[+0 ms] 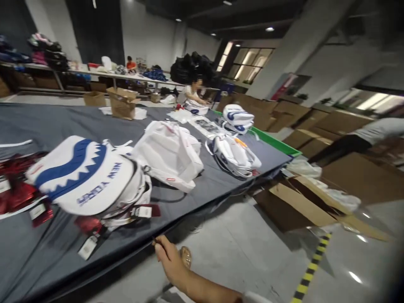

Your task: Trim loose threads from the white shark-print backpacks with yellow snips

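Note:
My right hand (170,261) reaches in from the bottom right to the near edge of the grey cloth-covered table (202,185). Its fingers are held together and curled at that edge. My left hand is out of view. Nearest on the table is a white backpack with a blue shark-tooth pattern (85,176), lying with red and white hang tags (143,211) beside it. Further along lie a white plastic-wrapped bag (170,153) and another white and blue backpack (235,155).
Open cardboard boxes (303,202) sit on the floor to the right, by a yellow-black floor stripe (311,269). A person sits at the table's far end (194,90), and another bends over at the right (362,139). Boxes (121,103) and more backpacks (238,118) stand further back.

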Motion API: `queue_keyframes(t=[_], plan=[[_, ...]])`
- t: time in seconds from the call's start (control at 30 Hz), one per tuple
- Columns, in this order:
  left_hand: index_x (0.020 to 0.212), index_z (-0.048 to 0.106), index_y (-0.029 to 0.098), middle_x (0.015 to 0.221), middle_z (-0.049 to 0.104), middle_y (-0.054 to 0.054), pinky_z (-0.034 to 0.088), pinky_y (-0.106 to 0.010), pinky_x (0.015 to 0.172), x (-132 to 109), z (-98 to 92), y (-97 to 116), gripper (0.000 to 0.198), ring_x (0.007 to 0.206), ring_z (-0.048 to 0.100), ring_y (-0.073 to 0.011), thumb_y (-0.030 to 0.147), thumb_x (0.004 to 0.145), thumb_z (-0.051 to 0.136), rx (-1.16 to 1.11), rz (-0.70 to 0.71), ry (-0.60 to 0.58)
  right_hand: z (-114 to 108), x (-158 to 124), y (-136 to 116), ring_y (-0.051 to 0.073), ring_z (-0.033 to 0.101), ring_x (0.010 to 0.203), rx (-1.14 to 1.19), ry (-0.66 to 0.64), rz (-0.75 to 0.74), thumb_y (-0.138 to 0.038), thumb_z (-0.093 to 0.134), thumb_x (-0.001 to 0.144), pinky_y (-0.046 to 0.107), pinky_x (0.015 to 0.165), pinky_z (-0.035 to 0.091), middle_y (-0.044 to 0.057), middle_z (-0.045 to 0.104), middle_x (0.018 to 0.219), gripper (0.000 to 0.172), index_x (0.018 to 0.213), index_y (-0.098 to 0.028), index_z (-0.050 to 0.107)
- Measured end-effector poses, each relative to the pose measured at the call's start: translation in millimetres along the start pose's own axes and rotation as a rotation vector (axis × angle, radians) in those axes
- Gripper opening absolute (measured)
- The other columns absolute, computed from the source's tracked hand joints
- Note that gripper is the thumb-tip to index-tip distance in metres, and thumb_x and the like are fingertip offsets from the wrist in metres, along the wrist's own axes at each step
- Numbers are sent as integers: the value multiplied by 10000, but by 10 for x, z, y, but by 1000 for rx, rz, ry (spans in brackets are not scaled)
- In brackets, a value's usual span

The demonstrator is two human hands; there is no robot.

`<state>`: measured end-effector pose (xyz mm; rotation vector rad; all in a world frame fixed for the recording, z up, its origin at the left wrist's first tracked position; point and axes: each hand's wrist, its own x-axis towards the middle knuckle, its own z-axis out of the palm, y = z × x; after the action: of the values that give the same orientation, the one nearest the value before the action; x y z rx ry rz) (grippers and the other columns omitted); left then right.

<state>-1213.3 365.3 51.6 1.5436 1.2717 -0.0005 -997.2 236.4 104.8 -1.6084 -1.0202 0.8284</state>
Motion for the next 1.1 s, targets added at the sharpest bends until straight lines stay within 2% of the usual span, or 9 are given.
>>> queue_keyframes(t=[0.1, 0.23, 0.4, 0.57, 0.67, 0.8, 0.9, 1.03, 1.1], plan=[[1182, 619, 245, 1217, 615, -69, 569, -376, 821, 363, 981, 758, 321, 1083, 616, -233, 396, 901, 653, 25, 63, -43, -1226, -279, 561, 162, 498, 636, 36, 234, 23, -568, 281, 1004, 284, 625, 371, -20, 506, 651, 486, 950, -209, 604], [1111, 653, 267, 1078, 669, -43, 566, -331, 673, 595, 2554, 1663, 357, 940, 664, -223, 492, 836, 680, 21, 107, -91, -2870, -724, 1289, 173, 520, 614, 91, 493, 116, -655, 315, 967, 287, 596, 396, -3, 541, 660, 539, 925, -204, 607], [952, 661, 194, 795, 693, -31, 447, -255, 538, 785, 4038, 3047, 528, 664, 644, -166, 641, 671, 634, -92, 269, -160, -4577, -1166, 1646, 194, 571, 674, 79, 762, 187, -692, 367, 927, 306, 638, 459, 43, 613, 782, 562, 1013, -190, 605], [977, 642, 144, 833, 703, -70, 437, -236, 537, 1331, 4941, 4519, 531, 637, 633, -148, 561, 650, 622, -219, 386, -35, -5634, -1388, 1948, 246, 619, 872, 24, 1028, 396, -733, 536, 820, 320, 758, 475, 75, 665, 940, 569, 1037, -210, 584], [1015, 642, 141, 875, 705, -85, 480, -262, 591, 1759, 5406, 5198, 453, 713, 660, -180, 487, 727, 592, -177, 472, 89, -6188, -1313, 2228, 217, 575, 728, -17, 1060, 457, -775, 583, 751, 317, 704, 454, 24, 604, 773, 571, 893, -222, 559], [1124, 620, 147, 1021, 697, -104, 522, -318, 800, 2374, 6054, 6128, 367, 832, 664, -183, 381, 854, 532, -83, 647, 302, -7167, -874, 2479, 165, 434, 607, -72, 999, 447, -734, 542, 810, 292, 600, 381, -31, 432, 657, 504, 764, -236, 480], [1285, 544, 149, 1239, 625, -148, 490, -361, 944, 2807, 6533, 6950, 487, 1012, 645, -226, 403, 871, 582, 64, 672, 441, -8021, -424, 2554, 156, 401, 607, -114, 929, 383, -689, 550, 831, 284, 598, 362, -37, 391, 653, 472, 733, -237, 453], [1473, 360, 170, 1500, 395, -208, 357, -484, 1108, 3334, 7032, 7938, 910, 1388, 372, -382, 425, 712, 790, 340, 521, 501, -9003, 65, 2680, 166, 433, 605, -149, 842, 352, -681, 584, 799, 291, 599, 386, -26, 446, 638, 461, 730, -234, 495], [1452, 397, 157, 1512, 375, -233, 313, -530, 1127, 3574, 7149, 8247, 864, 1415, 323, -414, 314, 704, 800, 299, 374, 446, -9365, 269, 2795, 171, 448, 595, -154, 799, 364, -683, 599, 776, 297, 591, 397, -19, 462, 628, 465, 720, -230, 510]])
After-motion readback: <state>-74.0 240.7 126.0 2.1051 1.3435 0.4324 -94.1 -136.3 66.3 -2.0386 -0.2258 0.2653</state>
